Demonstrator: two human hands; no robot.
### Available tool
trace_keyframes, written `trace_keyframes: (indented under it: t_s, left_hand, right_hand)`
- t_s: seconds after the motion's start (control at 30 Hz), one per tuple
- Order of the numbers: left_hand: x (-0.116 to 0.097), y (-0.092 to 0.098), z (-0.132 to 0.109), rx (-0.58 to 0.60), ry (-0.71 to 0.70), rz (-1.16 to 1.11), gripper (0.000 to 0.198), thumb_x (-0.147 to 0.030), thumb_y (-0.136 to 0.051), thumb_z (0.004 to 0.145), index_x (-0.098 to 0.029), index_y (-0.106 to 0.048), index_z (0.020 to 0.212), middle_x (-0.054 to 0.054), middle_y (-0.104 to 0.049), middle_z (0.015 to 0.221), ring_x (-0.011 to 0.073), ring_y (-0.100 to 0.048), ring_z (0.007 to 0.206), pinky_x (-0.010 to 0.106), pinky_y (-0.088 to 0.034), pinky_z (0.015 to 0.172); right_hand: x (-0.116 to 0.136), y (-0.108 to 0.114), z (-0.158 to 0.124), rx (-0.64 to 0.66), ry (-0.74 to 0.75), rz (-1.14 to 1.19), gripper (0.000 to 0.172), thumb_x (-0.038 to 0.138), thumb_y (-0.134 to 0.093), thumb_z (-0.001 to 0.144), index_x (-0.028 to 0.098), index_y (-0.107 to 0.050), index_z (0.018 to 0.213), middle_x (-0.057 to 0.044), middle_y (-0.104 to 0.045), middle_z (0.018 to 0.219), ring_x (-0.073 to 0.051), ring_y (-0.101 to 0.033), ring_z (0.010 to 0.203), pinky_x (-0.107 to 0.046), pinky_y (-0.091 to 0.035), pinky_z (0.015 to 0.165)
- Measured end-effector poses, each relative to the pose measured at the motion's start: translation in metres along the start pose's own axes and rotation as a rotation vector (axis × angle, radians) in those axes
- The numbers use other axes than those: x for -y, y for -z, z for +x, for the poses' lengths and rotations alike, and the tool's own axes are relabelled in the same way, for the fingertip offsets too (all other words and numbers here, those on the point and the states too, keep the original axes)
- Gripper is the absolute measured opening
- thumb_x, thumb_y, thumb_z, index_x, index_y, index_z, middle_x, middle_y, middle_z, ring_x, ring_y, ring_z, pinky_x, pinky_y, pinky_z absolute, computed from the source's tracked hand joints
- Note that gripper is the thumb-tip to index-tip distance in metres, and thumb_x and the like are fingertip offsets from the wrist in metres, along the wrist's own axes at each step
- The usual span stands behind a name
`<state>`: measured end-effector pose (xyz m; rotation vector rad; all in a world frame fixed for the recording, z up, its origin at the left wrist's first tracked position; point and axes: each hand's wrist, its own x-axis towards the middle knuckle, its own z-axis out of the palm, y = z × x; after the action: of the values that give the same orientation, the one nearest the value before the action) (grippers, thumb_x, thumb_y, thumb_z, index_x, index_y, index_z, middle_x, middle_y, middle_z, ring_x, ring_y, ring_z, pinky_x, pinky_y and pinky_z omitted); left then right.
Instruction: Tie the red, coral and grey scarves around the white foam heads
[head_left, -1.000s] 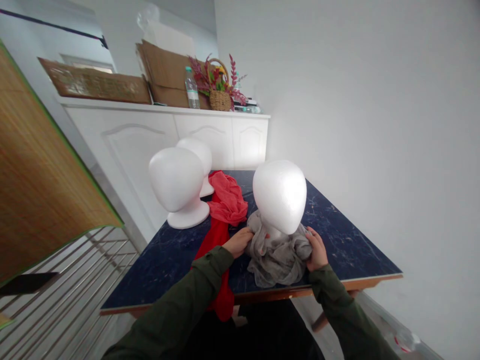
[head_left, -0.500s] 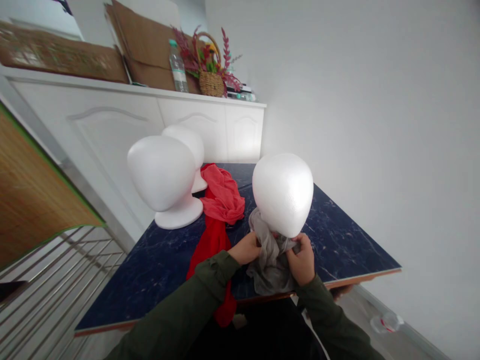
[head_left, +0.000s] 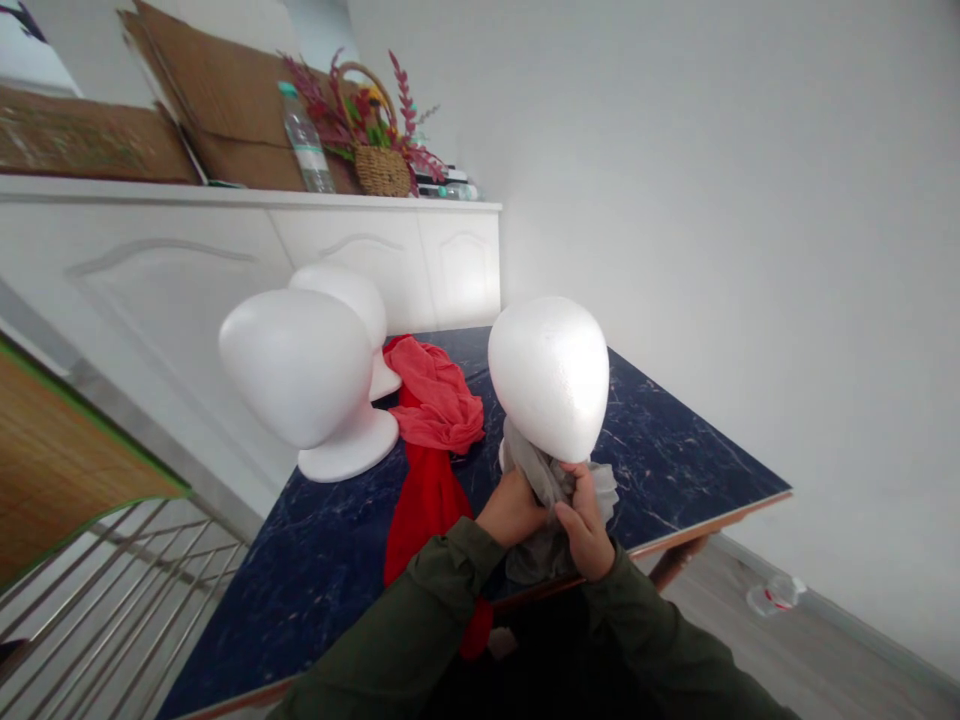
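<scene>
A white foam mannequin head (head_left: 550, 375) stands near the front edge of the dark blue marbled table (head_left: 675, 470). A thin grey scarf (head_left: 536, 470) is wound about its neck and hangs down in front. My left hand (head_left: 514, 508) is closed on the scarf below the chin, its fingertips hidden in the cloth. Close beside it, my right hand (head_left: 587, 525) pinches the scarf just under the chin, thumb towards me. To the left lies a red scarf (head_left: 424, 505) with a coral-pink scarf (head_left: 435, 395) bunched over it.
Two more white mannequin heads, one in front (head_left: 296, 370) and one behind (head_left: 346, 297), stand on the left. Beyond is a white cabinet (head_left: 360, 245) bearing a flower basket (head_left: 381, 170), a water bottle (head_left: 309, 145) and cardboard. A metal rack (head_left: 142, 590) stands at left.
My hands have come closer together under the chin, the left moving right and the right moving inward with the grey cloth. The whole view has shifted slightly.
</scene>
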<state>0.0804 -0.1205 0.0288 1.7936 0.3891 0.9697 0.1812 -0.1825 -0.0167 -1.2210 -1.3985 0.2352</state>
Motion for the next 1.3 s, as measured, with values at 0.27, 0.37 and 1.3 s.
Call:
trace_keyframes:
  t_s: [0.27,0.37,1.3]
  left_hand:
    - [0.011,0.006,0.000,-0.036,0.112,-0.176,0.046,0.001,-0.055,0.054,-0.018,-0.059,0.096,0.006,-0.061,0.099,0.0227,-0.053,0.094,0.034,-0.037,0.088]
    - [0.018,0.009,0.001,-0.105,0.154,-0.198,0.049,0.002,-0.054,0.053,-0.015,-0.057,0.099,0.008,-0.060,0.102,0.0230,-0.052,0.097,0.037,-0.036,0.090]
    - [0.025,0.060,0.014,-0.283,0.582,-0.632,0.038,-0.008,-0.046,0.048,-0.015,-0.050,0.085,0.001,-0.058,0.072,0.0125,-0.055,0.060,0.025,-0.044,0.057]
  right_hand:
    - [0.024,0.002,-0.007,-0.105,0.018,-0.321,0.046,0.039,-0.063,0.066,0.017,-0.043,0.101,-0.014,-0.025,0.123,-0.030,-0.027,0.114,-0.044,-0.030,0.091]
    - [0.025,0.003,-0.007,-0.155,0.027,-0.406,0.036,0.039,-0.066,0.063,0.018,-0.046,0.086,-0.011,-0.041,0.106,-0.029,-0.040,0.099,-0.042,-0.036,0.083]
    - [-0.046,0.048,0.022,-0.207,-0.226,-0.051,0.025,0.016,-0.035,0.057,0.019,-0.039,0.081,0.001,-0.049,0.067,-0.015,-0.047,0.055,-0.025,-0.036,0.051]
